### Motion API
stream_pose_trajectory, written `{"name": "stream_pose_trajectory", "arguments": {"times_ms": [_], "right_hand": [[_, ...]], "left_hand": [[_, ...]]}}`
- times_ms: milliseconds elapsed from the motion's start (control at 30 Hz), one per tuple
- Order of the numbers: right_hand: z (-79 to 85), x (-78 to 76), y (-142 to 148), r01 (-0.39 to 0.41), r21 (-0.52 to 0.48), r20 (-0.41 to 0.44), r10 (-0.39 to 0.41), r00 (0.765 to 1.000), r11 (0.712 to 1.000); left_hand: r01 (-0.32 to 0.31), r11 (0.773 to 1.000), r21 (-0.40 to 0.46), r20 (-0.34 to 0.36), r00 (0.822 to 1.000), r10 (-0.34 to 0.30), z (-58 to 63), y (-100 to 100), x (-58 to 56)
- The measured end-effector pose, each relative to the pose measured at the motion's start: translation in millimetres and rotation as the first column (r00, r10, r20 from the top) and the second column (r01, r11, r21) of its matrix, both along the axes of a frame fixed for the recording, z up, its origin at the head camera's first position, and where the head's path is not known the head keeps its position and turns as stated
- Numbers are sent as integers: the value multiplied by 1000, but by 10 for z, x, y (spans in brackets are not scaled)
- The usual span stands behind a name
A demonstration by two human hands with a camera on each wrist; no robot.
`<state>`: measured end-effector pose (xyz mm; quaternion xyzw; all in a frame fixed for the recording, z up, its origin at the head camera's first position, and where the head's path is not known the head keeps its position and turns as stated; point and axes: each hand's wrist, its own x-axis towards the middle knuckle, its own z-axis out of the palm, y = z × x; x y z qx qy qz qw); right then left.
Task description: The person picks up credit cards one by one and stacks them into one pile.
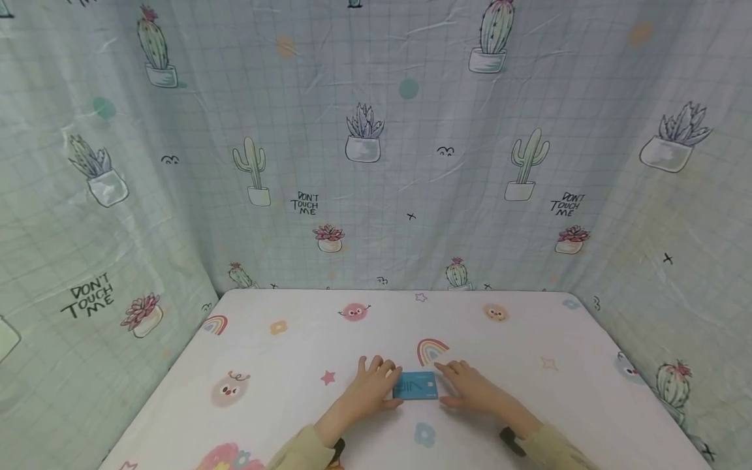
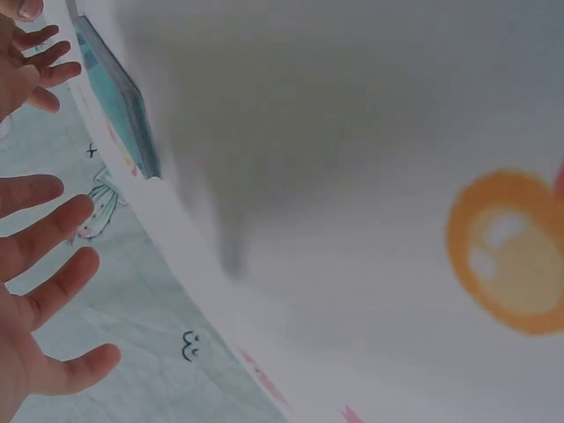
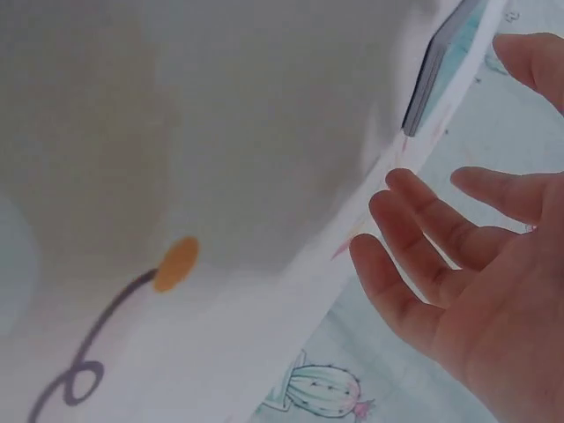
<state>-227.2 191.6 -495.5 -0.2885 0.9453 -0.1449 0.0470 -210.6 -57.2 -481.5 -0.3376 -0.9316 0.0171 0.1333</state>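
Observation:
A blue stack of cards [image 1: 415, 386] lies flat on the white table, with a light chip-like square and large letters on its top face. Layered edges show in the left wrist view on the stack [image 2: 119, 101] and in the right wrist view on the stack [image 3: 434, 70]. To its left is my left hand [image 1: 371, 386], fingers spread and thumb apart, close by the card's edge. My right hand [image 1: 470, 389] is on the other side, its fingers loosely extended and holding nothing. Both wrist views show a gap between fingers and stack.
The white table [image 1: 294, 365] has printed rainbows, stars, flowers and smiling faces. A pale curtain [image 1: 388, 196] printed with cacti rises behind it and along both sides. Dark bands [image 1: 512, 441] sit at the wrists, beside light sleeves [image 1: 552, 447].

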Motion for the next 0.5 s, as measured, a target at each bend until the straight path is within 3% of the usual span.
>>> {"name": "stream_pose_trajectory", "arguments": {"times_ms": [233,500], "right_hand": [[-18,44,61,103,-26,-58,-104,993,994],[30,103,169,187,-78,-3,-188,982,979]], "left_hand": [[8,998,58,-78,997,-4,2,-59,68],[55,991,119,-89,995,-44,82,-163,114]]}}
